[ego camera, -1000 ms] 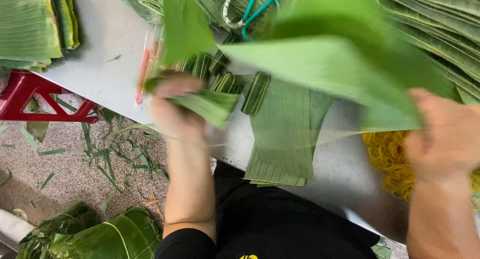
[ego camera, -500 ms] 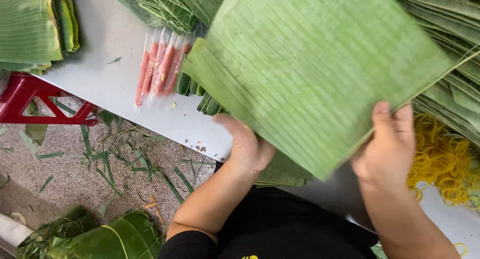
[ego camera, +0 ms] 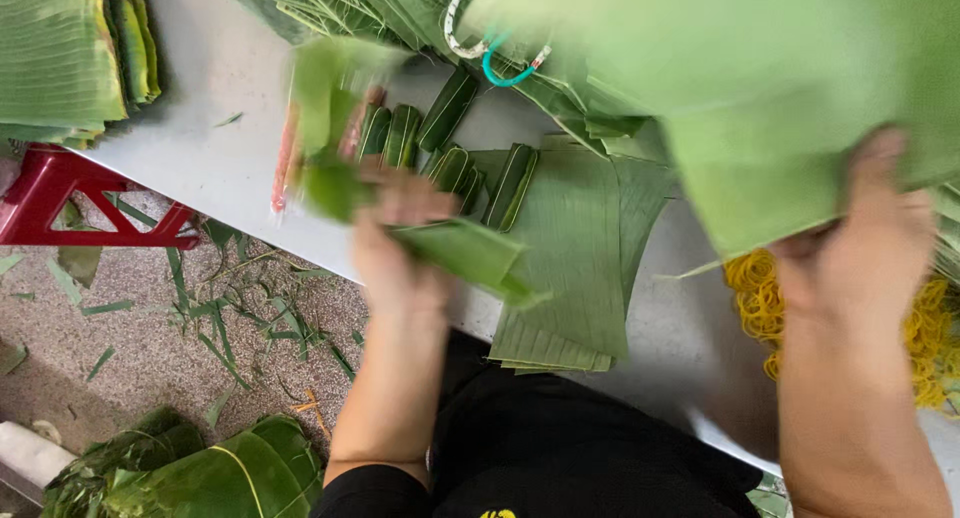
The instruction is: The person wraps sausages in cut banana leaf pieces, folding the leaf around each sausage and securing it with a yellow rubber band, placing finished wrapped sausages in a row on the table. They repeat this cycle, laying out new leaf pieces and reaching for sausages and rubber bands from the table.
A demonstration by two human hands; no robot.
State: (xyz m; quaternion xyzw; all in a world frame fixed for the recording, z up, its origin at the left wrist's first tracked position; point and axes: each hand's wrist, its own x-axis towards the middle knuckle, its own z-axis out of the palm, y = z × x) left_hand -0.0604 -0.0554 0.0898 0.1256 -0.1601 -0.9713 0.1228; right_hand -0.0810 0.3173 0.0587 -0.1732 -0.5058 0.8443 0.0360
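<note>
Gripping a big leaf [ego camera: 760, 128] in right fingers [ego camera: 880, 193], pinching a folded strip [ego camera: 465, 253] in left fingers [ego camera: 405, 203]; several rolls [ego camera: 450, 108] already done on tabletop [ego camera: 220, 148], flat leaves [ego camera: 570, 268] left.

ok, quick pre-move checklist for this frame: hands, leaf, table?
1. Left hand has a grip on a folded leaf strip: ok.
2. Right hand holds the big leaf sheet: ok, though blurred.
3. Flat leaf stack lies on the table: ok.
4. Small leaf rolls sit apart from both hands: ok.
5. Yellow rubber bands near the right hand: ok.
6. Finger placement on the sheet: cannot tell.
</note>
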